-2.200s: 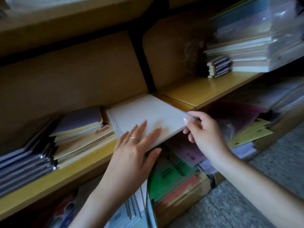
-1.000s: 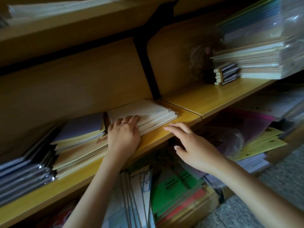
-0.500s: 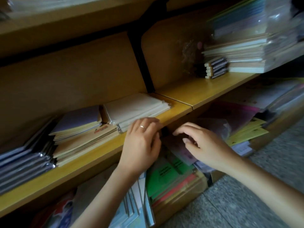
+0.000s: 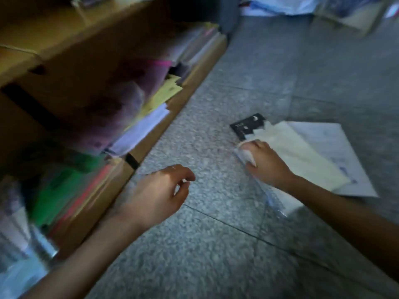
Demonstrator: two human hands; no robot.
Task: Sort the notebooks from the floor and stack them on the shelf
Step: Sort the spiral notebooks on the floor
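Note:
The view is blurred. A pile of notebooks lies on the grey stone floor [image 4: 216, 244]: a cream notebook [image 4: 300, 154] in clear plastic wrap, a small black notebook [image 4: 247, 126] behind it, and a larger white one [image 4: 339, 152] underneath. My right hand [image 4: 266, 164] grips the near left corner of the cream wrapped notebook, thumb on the plastic. My left hand [image 4: 162, 190] hovers above the floor left of the pile, fingers loosely curled, holding nothing. The wooden shelf [image 4: 151, 134] runs along the left.
The bottom shelf holds crowded folders and papers: green [image 4: 60, 186], purple [image 4: 121, 117], yellow [image 4: 164, 93] and white [image 4: 140, 130]. More wrapped stacks [image 4: 302, 5] lie on the floor at the far top.
The view has swung from the shelf down to the floor. Both hands left the shelf stack; my right hand now holds a wrapped notebook on the floor, and my left hangs free.

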